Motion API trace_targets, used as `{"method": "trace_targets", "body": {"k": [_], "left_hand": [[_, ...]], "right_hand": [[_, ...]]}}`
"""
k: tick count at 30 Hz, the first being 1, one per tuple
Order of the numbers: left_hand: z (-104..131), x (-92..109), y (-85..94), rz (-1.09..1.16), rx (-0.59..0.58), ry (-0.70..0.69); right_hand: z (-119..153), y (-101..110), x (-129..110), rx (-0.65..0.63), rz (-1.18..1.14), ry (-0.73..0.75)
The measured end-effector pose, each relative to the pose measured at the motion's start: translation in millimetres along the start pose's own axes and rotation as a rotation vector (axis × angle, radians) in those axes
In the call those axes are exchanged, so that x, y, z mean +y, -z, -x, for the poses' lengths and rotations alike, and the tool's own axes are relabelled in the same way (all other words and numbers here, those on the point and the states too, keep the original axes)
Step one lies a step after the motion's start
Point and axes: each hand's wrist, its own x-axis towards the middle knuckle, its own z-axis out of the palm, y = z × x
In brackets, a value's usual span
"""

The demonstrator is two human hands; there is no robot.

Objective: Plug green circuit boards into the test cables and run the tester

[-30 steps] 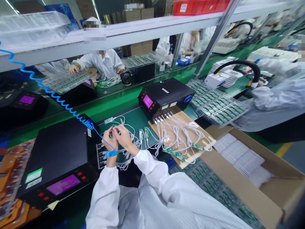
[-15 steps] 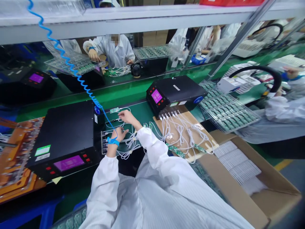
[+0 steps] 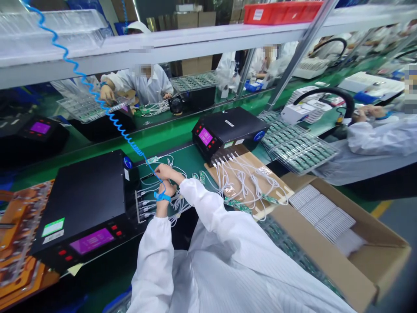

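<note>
My left hand, wearing a blue wrist strap, is curled just below my right hand among white cables. My right hand has its fingertips pinched together; what lies in them is too small to make out. Both hands almost touch, and the left fingers are partly covered. Beyond them a small green circuit board lies on the bench, joined to a white cable. A thin dark piece lies just left of my right fingertips. White cables plug into the side of the left black tester.
A second black tester has white cables running over a cardboard sheet. Trays of boards and a carton of white pieces are at right. A coiled blue cord hangs down to my left wrist. Co-workers sit opposite and at right.
My hands have come together; the left moved up and right toward the right, whose fingers are now pinched. The green board remains on the bench. The whole view has shifted slightly.
</note>
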Motion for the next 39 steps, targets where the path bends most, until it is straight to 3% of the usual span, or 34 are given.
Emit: {"method": "trace_targets", "body": {"k": [7, 11, 15, 18, 21, 27, 29, 32, 34, 39], "left_hand": [[14.5, -16.6, 23.5, 0.114, 0.015, 0.126], [30.9, -22.6, 37.9, 0.272, -0.014, 0.082], [46.8, -25.3, 50.3, 0.419, -0.051, -0.005], [52.9, -25.1, 55.5, 0.479, -0.057, -0.036], [54.5, -25.4, 56.0, 0.508, -0.027, -0.039], [60.0, -26.0, 50.2, 0.644, 0.013, 0.044], [64.3, -20.7, 49.7, 0.731, 0.063, 0.061], [69.7, -4.1, 52.0, 0.923, 0.332, 0.062], [70.6, 11.0, 53.9, 1.015, 0.455, 0.05], [62.9, 44.3, 49.8, 0.94, 0.471, -0.001]], "right_hand": [[-4.1, 8.3, -7.1, -0.013, 0.016, 0.016], [26.2, 12.3, -8.0, 0.063, 0.025, 0.046], [94.6, -9.8, 5.0, 0.335, -0.001, 0.08], [136.8, -34.7, 12.7, 0.356, -0.075, 0.124], [152.1, -50.0, 12.4, 0.39, -0.233, 0.188], [153.6, -61.4, 9.2, 0.498, -0.422, 0.228], [157.5, -65.8, 9.7, 0.583, -0.483, 0.214], [164.8, -71.8, 11.7, 0.66, -0.551, 0.184], [169.1, -74.9, 13.9, 0.629, -0.546, 0.186], [174.9, -80.3, 18.4, 0.478, -0.559, 0.208]]}}
